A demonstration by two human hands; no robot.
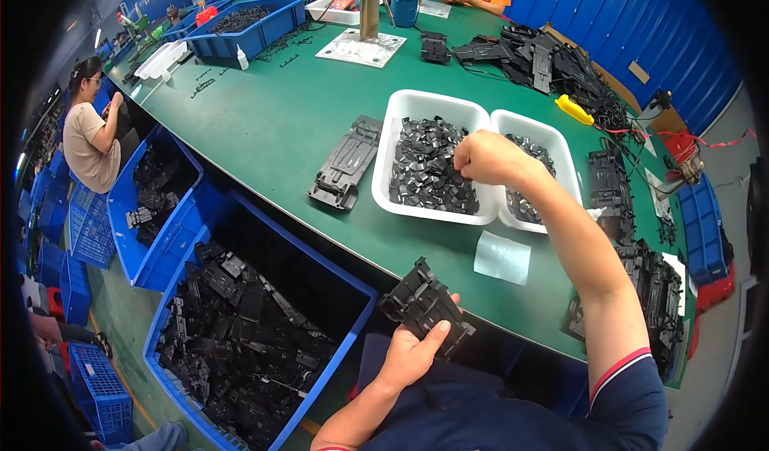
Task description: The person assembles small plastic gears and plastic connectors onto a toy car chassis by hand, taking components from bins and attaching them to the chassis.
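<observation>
Plastic part [424,297] sits at five o'clock, pinched between thumb and fingers of our left hand [410,356]; at two o'clock our right hand [495,159] bunches its fingers over small black pieces [428,163] in a white tub [384,167]; we cannot tell what they pinch.

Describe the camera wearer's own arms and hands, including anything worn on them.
The left hand and right hand are bare, with no gloves or wristwear visible. The short navy-blue fabric right sleeve ends in a pinkish-red band with a thin white stripe.
</observation>
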